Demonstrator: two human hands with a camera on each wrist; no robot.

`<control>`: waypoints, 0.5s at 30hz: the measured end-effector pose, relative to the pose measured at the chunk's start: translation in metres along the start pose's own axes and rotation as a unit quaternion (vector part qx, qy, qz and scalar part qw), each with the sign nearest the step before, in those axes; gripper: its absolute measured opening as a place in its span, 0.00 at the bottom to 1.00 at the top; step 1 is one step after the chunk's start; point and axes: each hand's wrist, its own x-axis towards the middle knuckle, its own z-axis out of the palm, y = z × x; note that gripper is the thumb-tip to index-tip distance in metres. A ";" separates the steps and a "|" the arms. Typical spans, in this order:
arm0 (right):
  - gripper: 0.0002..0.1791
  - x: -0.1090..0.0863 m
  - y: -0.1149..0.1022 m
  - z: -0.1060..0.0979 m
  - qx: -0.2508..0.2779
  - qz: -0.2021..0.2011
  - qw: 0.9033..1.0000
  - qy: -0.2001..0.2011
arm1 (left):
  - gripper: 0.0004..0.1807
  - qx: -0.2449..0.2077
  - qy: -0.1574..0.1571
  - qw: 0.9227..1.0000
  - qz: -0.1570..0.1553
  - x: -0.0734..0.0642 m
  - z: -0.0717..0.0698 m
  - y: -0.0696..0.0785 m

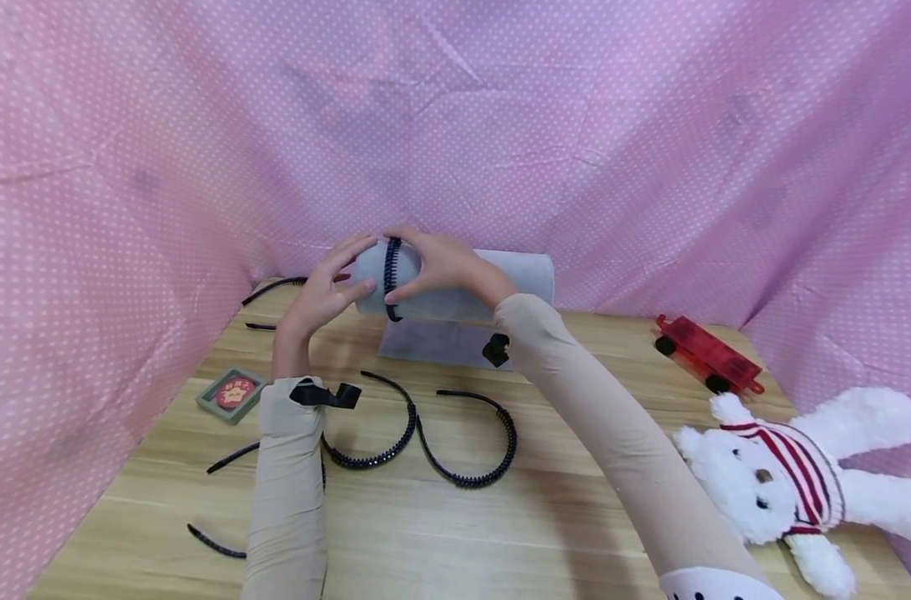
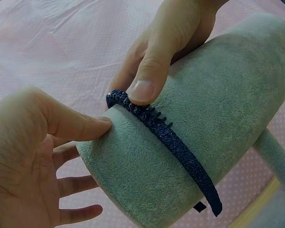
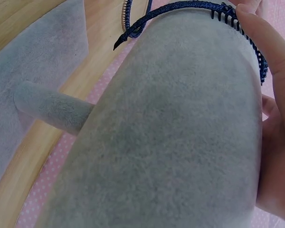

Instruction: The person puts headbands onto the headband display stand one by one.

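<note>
A grey, plush-covered headband display stand [image 1: 518,275] lies with its roll sideways above a flat base [image 1: 440,343]. One dark, toothed headband [image 2: 180,149] sits around the roll near its left end. My right hand [image 1: 451,262] reaches over the roll and grips this headband, thumb on its toothed part in the left wrist view and fingers behind. At the roll's left end is my left hand [image 1: 326,287], fingers spread and loosely bent. Its thumb [image 2: 88,127] touches the roll's edge beside the headband, while the lower fingers stand around the end face.
Several black headbands lie on the wooden table, including one toward the middle [image 1: 509,437] and one beside it [image 1: 368,461]. A green-framed square with a star [image 1: 233,395] is at left. Rightward are a red toy wagon [image 1: 710,354] and a white plush bear [image 1: 743,483]. Pink dotted cloth [image 1: 455,125] hangs behind.
</note>
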 end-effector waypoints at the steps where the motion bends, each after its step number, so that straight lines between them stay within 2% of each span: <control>1: 0.59 -0.001 0.001 0.000 0.001 -0.002 1.000 0.002 | 0.35 -0.001 0.000 1.000 0.000 0.000 0.000 0.000; 10: 0.55 -0.022 0.009 -0.006 0.055 -0.055 0.996 0.037 | 0.35 -0.008 -0.005 1.000 -0.017 0.002 -0.003 0.001; 15: 0.50 -0.046 0.010 -0.007 0.023 -0.082 0.995 0.054 | 0.35 -0.016 -0.003 1.000 -0.019 0.003 -0.003 0.001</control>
